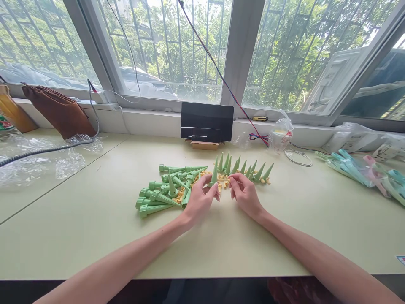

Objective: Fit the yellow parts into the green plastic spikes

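Note:
My left hand [201, 196] is closed around the base of a green plant watering spike [214, 169], its point upward. Just to the right, my right hand [246, 195] pinches a small yellow piece [230, 179] between thumb and fingertips, close to the held spike; its exact shape is too small to make out. Several green spikes [158, 210] lie piled on their sides left of my left hand, and one spike [172, 188] stands among them. Loose yellow pieces [181, 196] are scattered between them. Behind my right hand, more spikes [260, 172] stand point up in rows.
A dark-screened tablet [207, 120] leans on a stand at the table's back. Right of it are a bagged cup [281, 135], a coiled white cable [298, 158] and coloured plastic packets [354, 171]. A brown pouch [58, 110] and clear wrapping [41, 162] lie left on the table [104, 236].

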### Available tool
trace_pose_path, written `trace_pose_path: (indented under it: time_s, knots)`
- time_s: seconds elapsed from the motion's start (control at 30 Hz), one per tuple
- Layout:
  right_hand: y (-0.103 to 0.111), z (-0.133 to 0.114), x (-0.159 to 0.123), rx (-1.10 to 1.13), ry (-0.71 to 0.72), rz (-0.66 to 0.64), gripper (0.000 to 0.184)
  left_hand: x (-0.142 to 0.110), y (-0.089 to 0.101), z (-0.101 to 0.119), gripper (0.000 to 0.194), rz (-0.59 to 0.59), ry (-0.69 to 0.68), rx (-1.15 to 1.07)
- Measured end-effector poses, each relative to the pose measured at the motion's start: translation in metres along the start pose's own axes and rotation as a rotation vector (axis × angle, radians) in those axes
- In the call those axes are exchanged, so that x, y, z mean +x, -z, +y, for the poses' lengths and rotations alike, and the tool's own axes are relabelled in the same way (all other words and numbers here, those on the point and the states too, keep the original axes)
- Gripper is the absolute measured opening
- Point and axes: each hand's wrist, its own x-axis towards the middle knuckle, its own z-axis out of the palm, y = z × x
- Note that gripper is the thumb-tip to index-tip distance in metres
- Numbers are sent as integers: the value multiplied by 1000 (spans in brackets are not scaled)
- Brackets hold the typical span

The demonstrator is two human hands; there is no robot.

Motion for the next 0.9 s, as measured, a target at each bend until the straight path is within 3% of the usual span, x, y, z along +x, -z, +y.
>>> trace_pose_path:
  time_s: [0.9]
  knots:
    - [0, -3, -2, 4, 11, -85, 32, -4, -1, 6, 27, -39, 20, 92]
